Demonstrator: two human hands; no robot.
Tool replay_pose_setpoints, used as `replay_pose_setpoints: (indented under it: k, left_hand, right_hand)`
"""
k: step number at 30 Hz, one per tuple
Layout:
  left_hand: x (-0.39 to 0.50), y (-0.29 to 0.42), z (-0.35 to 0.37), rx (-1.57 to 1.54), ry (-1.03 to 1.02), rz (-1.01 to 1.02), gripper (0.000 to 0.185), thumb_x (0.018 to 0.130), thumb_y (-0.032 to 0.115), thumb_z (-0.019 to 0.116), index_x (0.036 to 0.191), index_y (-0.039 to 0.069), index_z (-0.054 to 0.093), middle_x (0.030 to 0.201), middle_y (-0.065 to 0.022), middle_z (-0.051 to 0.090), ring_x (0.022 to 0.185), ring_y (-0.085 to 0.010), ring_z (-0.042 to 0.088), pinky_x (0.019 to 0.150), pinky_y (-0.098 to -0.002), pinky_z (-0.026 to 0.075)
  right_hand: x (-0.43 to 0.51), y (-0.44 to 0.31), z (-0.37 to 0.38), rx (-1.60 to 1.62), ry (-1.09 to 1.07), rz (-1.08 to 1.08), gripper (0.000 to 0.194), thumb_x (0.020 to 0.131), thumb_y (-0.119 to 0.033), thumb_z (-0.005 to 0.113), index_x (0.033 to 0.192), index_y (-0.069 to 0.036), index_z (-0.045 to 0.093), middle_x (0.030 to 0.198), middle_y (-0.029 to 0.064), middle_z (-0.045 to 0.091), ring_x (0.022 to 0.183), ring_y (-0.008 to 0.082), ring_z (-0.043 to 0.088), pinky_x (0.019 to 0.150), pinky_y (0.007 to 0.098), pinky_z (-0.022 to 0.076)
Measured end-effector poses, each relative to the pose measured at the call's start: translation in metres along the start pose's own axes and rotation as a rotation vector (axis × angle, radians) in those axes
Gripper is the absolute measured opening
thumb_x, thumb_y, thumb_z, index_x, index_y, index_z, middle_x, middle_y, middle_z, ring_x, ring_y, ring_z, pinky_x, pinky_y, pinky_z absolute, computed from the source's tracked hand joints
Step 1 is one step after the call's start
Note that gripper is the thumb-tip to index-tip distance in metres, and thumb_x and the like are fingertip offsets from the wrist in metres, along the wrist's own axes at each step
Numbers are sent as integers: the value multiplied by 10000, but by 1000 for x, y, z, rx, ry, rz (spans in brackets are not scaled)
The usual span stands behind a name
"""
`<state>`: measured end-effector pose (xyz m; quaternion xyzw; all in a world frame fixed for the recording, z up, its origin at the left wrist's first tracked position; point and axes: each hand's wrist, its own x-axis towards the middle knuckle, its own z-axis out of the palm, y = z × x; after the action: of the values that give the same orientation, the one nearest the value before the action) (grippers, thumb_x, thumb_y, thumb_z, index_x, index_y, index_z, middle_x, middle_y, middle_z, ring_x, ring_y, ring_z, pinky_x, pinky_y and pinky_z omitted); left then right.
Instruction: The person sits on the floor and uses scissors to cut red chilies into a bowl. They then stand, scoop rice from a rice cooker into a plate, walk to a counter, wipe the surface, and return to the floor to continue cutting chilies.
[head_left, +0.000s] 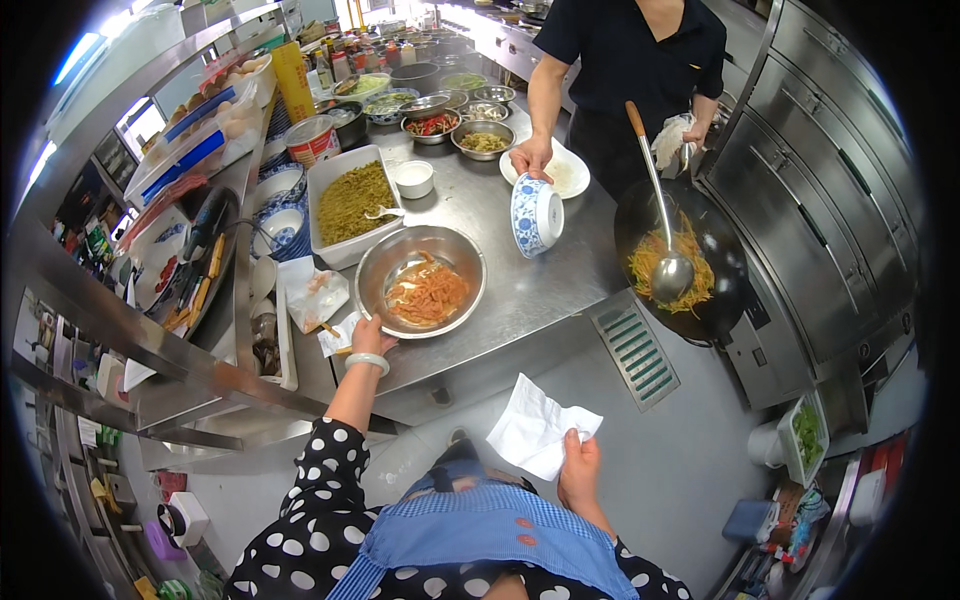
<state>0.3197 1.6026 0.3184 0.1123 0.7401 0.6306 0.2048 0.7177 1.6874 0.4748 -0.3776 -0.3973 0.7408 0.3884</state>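
Observation:
My left hand (367, 337) grips the near-left rim of a stainless steel bowl (476, 289) on the metal counter. Inside the bowl lie orange-coated strips (429, 292) that look like marinated meat. In front of my apron, over the floor, my right hand (580, 469) pinches a crumpled white paper sheet (536, 427). A plastic bag with residue (319, 296) and a paper slip (339, 335) lie left of the bowl. Behind the bowl stand a white tub (321, 241) of chopped greens (356, 196) and a small white cup (415, 180).
Across the counter (517, 300), a co-worker's hand (532, 157) tilts a blue-and-white bowl (536, 217) beside a white plate (574, 169). A wok (720, 217) with shredded vegetables and a ladle (673, 276) is at the right. Shelving (172, 360) runs along my left; a floor drain (636, 356) lies ahead.

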Motion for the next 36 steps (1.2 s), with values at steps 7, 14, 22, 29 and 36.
replay_pose_setpoints:
  k: [7,14,22,29,36]
  left_hand:
    - [-53,43,-22,-199,21,9,294,856,272,399,1018,27,383,940,-133,504,751,-250,569,606,-347,510]
    - [-213,99,11,-5,-462,116,436,839,340,450,1139,36,361,1130,-107,410,1029,-194,455,888,-326,347]
    - [-329,84,-30,121,-446,33,237,794,162,544,967,1,558,833,-71,595,773,-115,528,720,-257,429]
    - [-353,71,-73,35,-201,-113,226,825,187,512,941,-2,555,774,-4,563,699,-54,473,608,-221,407]
    - [-369,72,-145,-116,196,20,159,770,101,550,903,16,530,804,-31,542,718,-91,502,627,-224,416]
  right_hand:
    - [0,5,13,-21,-103,9,196,846,-104,447,999,12,487,938,57,550,844,98,505,747,233,402]
    - [-7,15,22,-388,-456,116,204,832,-134,486,966,17,517,855,40,574,748,79,513,665,225,422]
    - [-18,52,60,-701,-885,45,172,775,-137,548,883,-4,552,739,14,579,695,84,517,623,235,426]
    - [-49,51,115,-794,-1276,-800,339,678,-75,582,1002,-35,491,887,105,560,889,251,516,783,347,376]
    - [-106,93,159,-1074,-1505,-195,213,774,-132,504,976,-67,524,752,133,573,657,281,555,594,309,442]
